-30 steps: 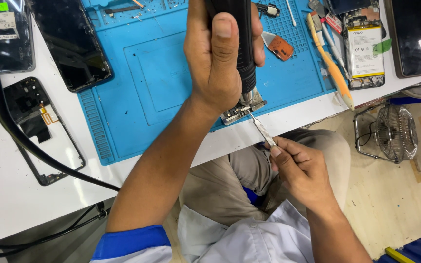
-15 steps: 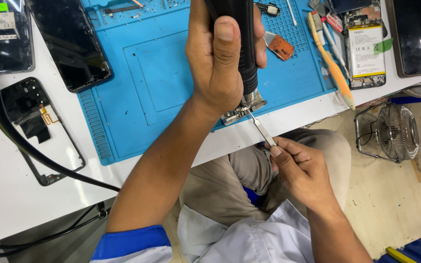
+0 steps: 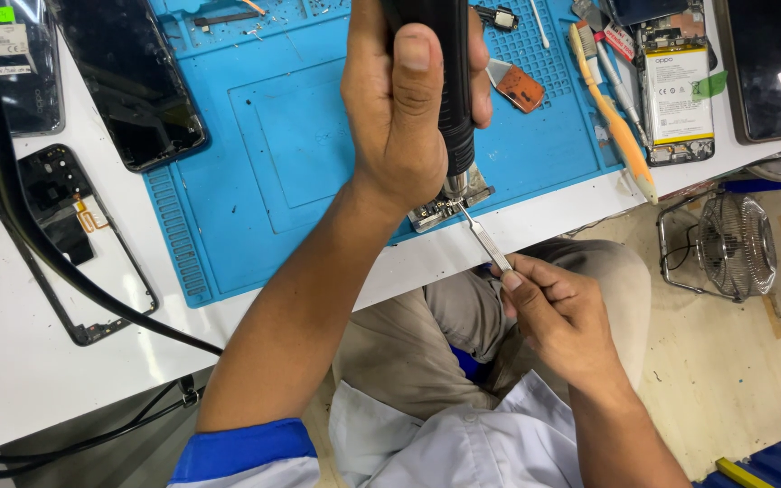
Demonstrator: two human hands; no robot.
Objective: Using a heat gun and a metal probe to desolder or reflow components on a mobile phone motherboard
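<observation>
My left hand (image 3: pixel 409 108) grips a black hot-air tool handle (image 3: pixel 449 81) held upright, its metal nozzle pointing down at a small metal circuit part (image 3: pixel 449 206) near the front edge of the blue work mat (image 3: pixel 273 145). Below the table edge, my right hand (image 3: pixel 558 312) pinches metal tweezers (image 3: pixel 481 237) whose tips touch that small part. My lap in tan trousers lies below both hands.
Dark phone screens (image 3: pixel 133 81) and a bare phone frame (image 3: pixel 74 244) lie at the left, crossed by a black cable (image 3: pixel 38 244). At the right are an opened phone with its battery (image 3: pixel 677 90), an orange-handled brush (image 3: pixel 621 136) and another phone (image 3: pixel 766 68). A small wire fan (image 3: pixel 725 244) stands on the floor.
</observation>
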